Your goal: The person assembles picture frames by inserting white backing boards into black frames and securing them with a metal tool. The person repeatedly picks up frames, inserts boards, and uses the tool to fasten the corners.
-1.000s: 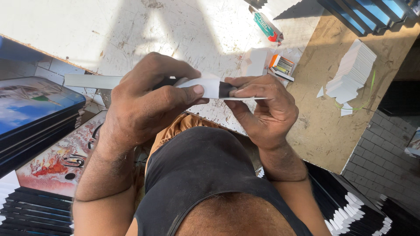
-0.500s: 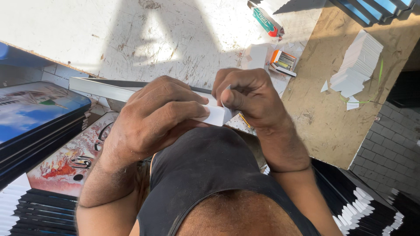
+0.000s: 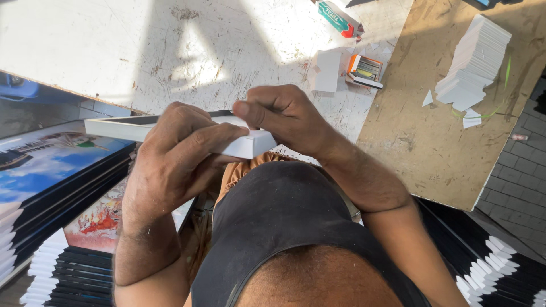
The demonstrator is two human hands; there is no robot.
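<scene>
Black sleeveless top, orange-brown garment beneath; bare forearms, hands (image 3: 227, 148) ungloved.

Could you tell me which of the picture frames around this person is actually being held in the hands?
The white frame gripped at its corner by both hands; the others sit stacked at the person's left and right, untouched.

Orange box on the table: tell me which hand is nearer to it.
Right. The right hand sits just below-left of the orange box; the left hand is farther left, gripping the white frame.
</scene>
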